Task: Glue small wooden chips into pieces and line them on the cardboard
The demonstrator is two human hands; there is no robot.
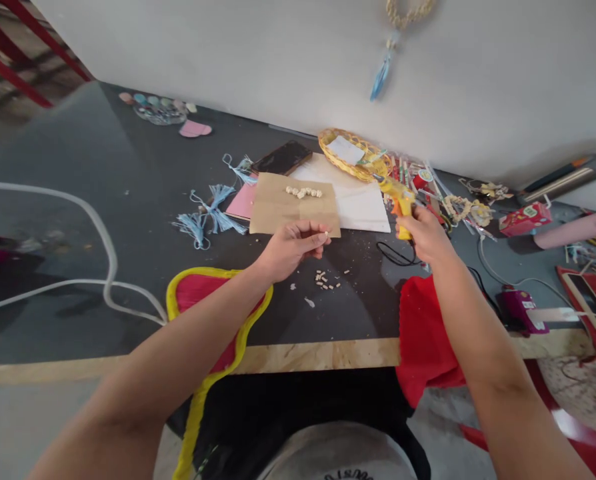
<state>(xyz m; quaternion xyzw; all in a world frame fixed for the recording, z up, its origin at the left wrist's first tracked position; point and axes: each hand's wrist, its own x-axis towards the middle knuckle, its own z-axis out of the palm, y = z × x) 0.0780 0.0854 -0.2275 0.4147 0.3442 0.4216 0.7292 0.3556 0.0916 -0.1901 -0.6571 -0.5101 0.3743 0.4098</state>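
Between thumb and fingers, my left hand (298, 247) pinches a tiny pale piece (327, 235), too small to name for certain. My right hand (425, 232) is wrapped around the handle of a yellow glue gun (398, 197), its nozzle pointing up and left. Beyond my left hand lies a sheet of brown paper (273, 203) carrying a row of small cream-coloured clusters (304, 192). Several short pale wooden pieces (323, 280) are scattered on the dark table just below my left hand.
Blue tassels (218, 207) lie left of the paper, near a dark phone (283, 158). A yellow wicker basket (328, 143) stands by the wall. Red cloth (423, 333) hangs over the table's front edge. A white cable (103, 233) loops at left; a pink bottle (578, 230) lies right.
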